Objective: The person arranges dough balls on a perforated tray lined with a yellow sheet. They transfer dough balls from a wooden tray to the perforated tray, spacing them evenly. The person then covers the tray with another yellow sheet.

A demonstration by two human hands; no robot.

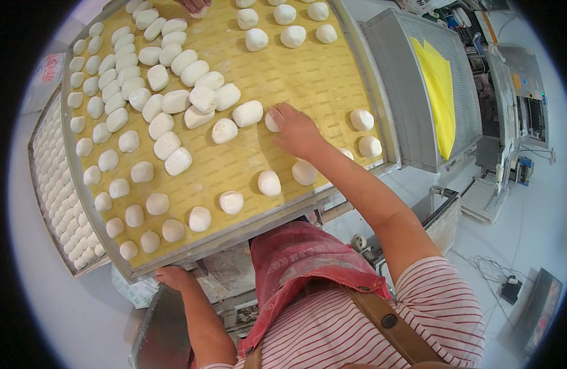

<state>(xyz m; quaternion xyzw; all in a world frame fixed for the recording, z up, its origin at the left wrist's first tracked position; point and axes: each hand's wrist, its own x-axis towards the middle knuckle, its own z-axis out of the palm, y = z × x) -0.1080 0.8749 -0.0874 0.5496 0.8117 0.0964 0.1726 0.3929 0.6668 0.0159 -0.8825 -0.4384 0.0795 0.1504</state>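
My right hand (pixel 296 131) reaches over the yellow mat (pixel 306 83) of a metal-framed tray, its fingers curled around a white dough piece (pixel 270 122). Part of that piece is hidden under the fingers. Just left of it lie an oblong dough piece (pixel 247 113) and a rounder one (pixel 224 131). My left hand (pixel 170 277) is at the tray's metal frame (pixel 205 251), by the near left corner; its grip on the frame cannot be made out. Dough pieces stand in spaced rows along the left and near sides, while others crowd together, some stacked, in a cluster (pixel 203 98) at the middle left.
Another person's hand (pixel 194 7) touches the tray's far side. Further dough rows (pixel 292 36) lie far right. A second tray full of dough pieces (pixel 64 184) sits lower at left. To the right stands a metal machine (pixel 403 83) with a yellow sheet (pixel 433 97); cables (pixel 488 272) lie on the floor.
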